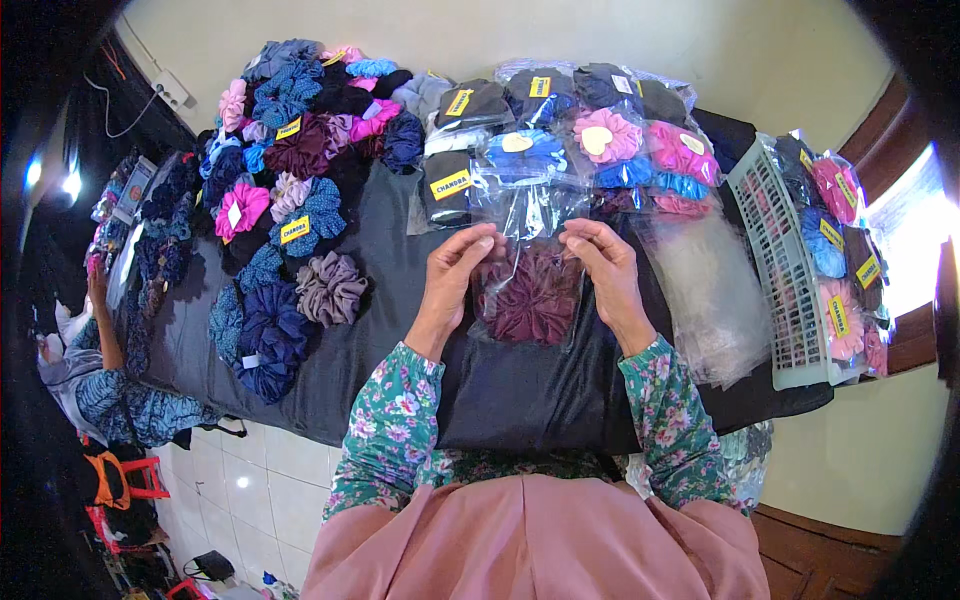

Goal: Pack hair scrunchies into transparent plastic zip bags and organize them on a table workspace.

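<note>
A clear plastic bag point(529, 206) lies before me with a dark maroon scrunchie point(529, 300) inside its lower part. My left hand point(459, 274) pinches the bag's left edge between thumb and fingertips. On the opposite edge, my right hand point(604, 266) pinches the plastic in the same way. Beyond the bag's upper end are bagged scrunchies, among them a light blue one point(525, 148) and a pink one point(607, 135). A stack of clear plastic bags point(712, 292) lies to the right of my right hand.
Loose scrunchies, including a taupe one point(330, 289) and navy ones point(274, 330), cover the left of the black-covered table point(390, 375). A pale green plastic basket point(784, 270) with bagged scrunchies stands at the right. At the far left, a person point(124, 390) reaches toward hanging goods.
</note>
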A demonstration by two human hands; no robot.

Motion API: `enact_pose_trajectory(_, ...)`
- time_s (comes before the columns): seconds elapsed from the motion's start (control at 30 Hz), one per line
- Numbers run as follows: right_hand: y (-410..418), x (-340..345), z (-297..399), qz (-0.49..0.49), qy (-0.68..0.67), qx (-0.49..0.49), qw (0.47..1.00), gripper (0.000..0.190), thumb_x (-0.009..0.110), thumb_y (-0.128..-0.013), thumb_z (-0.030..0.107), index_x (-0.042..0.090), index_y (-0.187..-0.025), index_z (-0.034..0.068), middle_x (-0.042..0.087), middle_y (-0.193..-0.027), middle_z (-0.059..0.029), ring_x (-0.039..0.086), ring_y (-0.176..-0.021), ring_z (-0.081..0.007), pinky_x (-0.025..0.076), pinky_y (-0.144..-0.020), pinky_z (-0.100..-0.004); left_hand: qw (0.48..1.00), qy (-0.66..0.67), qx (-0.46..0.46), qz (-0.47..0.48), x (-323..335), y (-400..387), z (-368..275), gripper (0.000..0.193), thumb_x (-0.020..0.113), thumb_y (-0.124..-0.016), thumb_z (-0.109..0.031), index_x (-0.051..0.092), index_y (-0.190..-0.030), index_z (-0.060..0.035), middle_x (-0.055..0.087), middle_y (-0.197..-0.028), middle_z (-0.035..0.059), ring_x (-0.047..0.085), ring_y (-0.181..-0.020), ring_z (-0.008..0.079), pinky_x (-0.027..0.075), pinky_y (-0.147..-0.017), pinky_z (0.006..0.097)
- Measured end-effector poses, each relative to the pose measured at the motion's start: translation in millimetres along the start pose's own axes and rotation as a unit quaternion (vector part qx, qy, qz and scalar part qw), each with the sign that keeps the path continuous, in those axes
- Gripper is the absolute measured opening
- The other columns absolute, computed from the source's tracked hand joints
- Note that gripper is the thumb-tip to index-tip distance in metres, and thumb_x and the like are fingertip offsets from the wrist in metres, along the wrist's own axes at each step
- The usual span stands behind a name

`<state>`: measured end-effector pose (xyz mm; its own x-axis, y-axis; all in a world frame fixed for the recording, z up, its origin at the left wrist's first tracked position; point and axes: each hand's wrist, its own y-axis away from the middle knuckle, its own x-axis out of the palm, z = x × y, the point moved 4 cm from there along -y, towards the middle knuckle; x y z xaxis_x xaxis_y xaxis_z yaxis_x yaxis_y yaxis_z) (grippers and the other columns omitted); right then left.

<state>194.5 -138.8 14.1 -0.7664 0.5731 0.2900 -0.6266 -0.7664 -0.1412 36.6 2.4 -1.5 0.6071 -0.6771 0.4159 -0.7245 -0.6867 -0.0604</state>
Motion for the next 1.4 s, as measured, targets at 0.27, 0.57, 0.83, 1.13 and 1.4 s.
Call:
enact_pose_trajectory(0.27, 1, -3, -3, 0.008, -0.015, -0.001, 1.0, 0.018, 0.06, -0.088, 0.001, 0.064, -0.105, 0.0, 0.065, -0.095, -0.0044, 0.059, -0.083, -0.0102, 0.048, -0.079, -0.0243, 0.998, 0.053, -0.037, -0.006, -2, 1, -1, 0.023, 0.059, -0.09, -0.005, 0.063, -0.113, -0.0028, 0.066, -0.1, 0.0066, 0.064, -0.089, 0.015, 0.052, -0.079, 0.0272)
enact_pose_trajectory(0.57, 1, -3, -3, 0.006, -0.018, 0.005, 1.0, 0.015, 0.062, -0.086, 0.001, 0.065, -0.101, 0.001, 0.064, -0.092, -0.0032, 0.059, -0.081, -0.0099, 0.047, -0.077, -0.024, 0.997, 0.067, -0.033, 0.0, -7, -1, 1, 0.022, 0.061, -0.089, -0.004, 0.063, -0.111, -0.0039, 0.065, -0.097, 0.0057, 0.063, -0.088, 0.0148, 0.051, -0.077, 0.026)
enact_pose_trajectory(0.83, -2, -7, -9, 0.029, -0.095, 0.008, 0.995, 0.008, 0.057, -0.088, -0.002, 0.064, -0.09, 0.001, 0.064, -0.097, -0.0056, 0.059, -0.083, -0.012, 0.048, -0.079, -0.0254, 0.995, 0.094, -0.043, 0.005, -6, 0, -1, 0.019, 0.061, -0.089, -0.004, 0.063, -0.108, -0.0038, 0.065, -0.1, 0.0062, 0.063, -0.09, 0.0148, 0.052, -0.079, 0.0259)
enact_pose_trajectory(1.13, -2, -5, -7, 0.046, -0.02, -0.016, 0.999, 0.017, 0.047, -0.088, -0.006, 0.059, -0.081, 0.002, 0.064, -0.103, -0.008, 0.056, -0.093, -0.0108, 0.046, -0.082, -0.026, 0.995, 0.056, -0.02, 0.077, -11, -3, -9, 0.009, 0.055, -0.088, -0.005, 0.06, -0.081, -0.0067, 0.061, -0.099, 0.0042, 0.057, -0.09, 0.0147, 0.043, -0.085, 0.0272)
enact_pose_trajectory(1.4, -4, -4, -5, 0.045, 0.195, -0.1, 0.975, 0.02, 0.043, -0.087, -0.009, 0.057, -0.076, 0.001, 0.067, -0.097, -0.0088, 0.059, -0.084, -0.0124, 0.045, -0.075, -0.0239, 0.983, -0.154, 0.02, 0.097, -23, -8, -17, 0.016, 0.05, -0.085, 0.002, 0.061, -0.076, -0.0067, 0.061, -0.101, 0.0025, 0.055, -0.088, 0.0109, 0.041, -0.079, 0.0236)
